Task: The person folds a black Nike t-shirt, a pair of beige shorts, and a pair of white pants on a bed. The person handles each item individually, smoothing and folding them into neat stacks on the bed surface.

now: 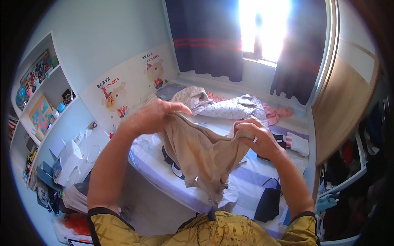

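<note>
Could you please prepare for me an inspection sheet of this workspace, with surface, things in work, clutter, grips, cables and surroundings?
Surface: bed with a white and lavender striped sheet, partly hidden by the raised cloth.
Job's things: beige garment, held up above the bed, hanging in folds.
Clutter: patterned bedding heaped at the far side; black item and folded white cloth at the right.
Grips: left grip and right grip both closed on the garment's upper edge.
Cables: white cord, apparently, looped at the left.
Surroundings: bright window, dark curtains, wall shelves at the left.
</note>
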Motion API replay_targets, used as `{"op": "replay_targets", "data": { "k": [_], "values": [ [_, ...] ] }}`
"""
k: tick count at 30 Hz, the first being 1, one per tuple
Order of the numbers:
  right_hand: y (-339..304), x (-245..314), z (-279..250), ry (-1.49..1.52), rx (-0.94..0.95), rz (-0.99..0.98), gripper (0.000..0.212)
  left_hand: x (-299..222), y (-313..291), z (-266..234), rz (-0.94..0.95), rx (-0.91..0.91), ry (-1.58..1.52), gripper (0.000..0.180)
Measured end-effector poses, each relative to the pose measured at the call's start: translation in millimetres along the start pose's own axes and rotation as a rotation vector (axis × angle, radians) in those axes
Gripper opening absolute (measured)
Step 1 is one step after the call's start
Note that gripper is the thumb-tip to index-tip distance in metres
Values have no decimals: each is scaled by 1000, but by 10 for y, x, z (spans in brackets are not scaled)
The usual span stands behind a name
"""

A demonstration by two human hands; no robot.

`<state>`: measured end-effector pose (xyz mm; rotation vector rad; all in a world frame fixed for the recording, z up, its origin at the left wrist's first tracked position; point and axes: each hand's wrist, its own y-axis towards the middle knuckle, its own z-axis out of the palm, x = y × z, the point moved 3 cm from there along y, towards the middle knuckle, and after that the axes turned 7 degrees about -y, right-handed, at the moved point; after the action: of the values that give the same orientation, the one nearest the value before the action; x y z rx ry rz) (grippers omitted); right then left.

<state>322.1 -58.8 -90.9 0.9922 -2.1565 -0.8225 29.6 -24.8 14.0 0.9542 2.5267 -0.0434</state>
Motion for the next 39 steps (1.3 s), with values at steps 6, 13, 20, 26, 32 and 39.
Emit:
{"op": "replay_targets", "data": {
  "k": [6, 13, 20, 26, 32, 39],
  "values": [
    [184, -90, -389, -80, 86, 128, 24, -154, -203, -347, 145, 58, -74, 68],
    [562, -153, -752, -224, 227, 292, 21, -325, -429, -194, 142, 101, -88, 61],
    [747, -42, -849, -199, 236, 238, 26, -285, -623, -83, 4, -86, -283, 47],
    [819, 3, -846, -196, 276, 199, 23, -349, -729, -63, 34, -61, 104, 35],
    [1097, 275, -897, -380, 311, 31, 28, -159, -1078, -403, -89, -221, 379, 10],
    [1457, 653, -984, -569, 326, 70, 39, -36, -1704, -1056, -126, -437, 252, 18]
  ]
}}
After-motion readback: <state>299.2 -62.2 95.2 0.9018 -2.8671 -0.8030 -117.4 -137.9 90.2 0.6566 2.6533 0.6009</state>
